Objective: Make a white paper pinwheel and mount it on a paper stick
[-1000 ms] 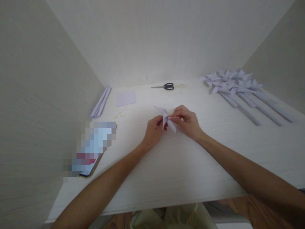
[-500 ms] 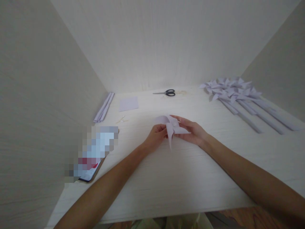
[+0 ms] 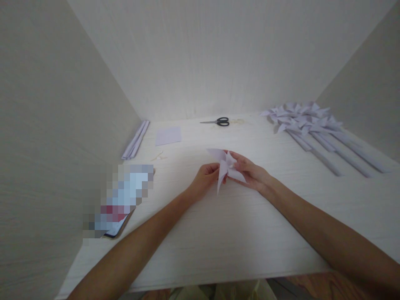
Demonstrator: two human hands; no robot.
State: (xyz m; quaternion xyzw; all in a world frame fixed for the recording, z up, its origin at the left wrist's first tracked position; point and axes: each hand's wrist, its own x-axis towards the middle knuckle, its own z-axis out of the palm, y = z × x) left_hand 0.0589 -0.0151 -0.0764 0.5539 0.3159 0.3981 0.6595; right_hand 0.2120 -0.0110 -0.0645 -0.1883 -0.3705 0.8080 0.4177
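Observation:
A pale lilac paper pinwheel head point(image 3: 225, 167) with pointed blades is held a little above the white table point(image 3: 237, 233), near its middle. My left hand point(image 3: 203, 180) pinches its left side from below. My right hand point(image 3: 251, 174) grips it from the right, fingers behind and under the blades. Part of the folded paper is hidden by my fingers.
Several finished paper pinwheels on long paper sticks point(image 3: 312, 125) lie at the back right. Black-handled scissors point(image 3: 218, 121) rest by the back wall. A square lilac sheet point(image 3: 168, 136), rolled paper sticks point(image 3: 136, 140), a small pin-like piece point(image 3: 158, 156) and a phone point(image 3: 120, 200) sit on the left.
The pinwheel head has been turned and spread in my hands, so its blades now show more openly. Both hands stayed near the table's middle; the camera tilted slightly.

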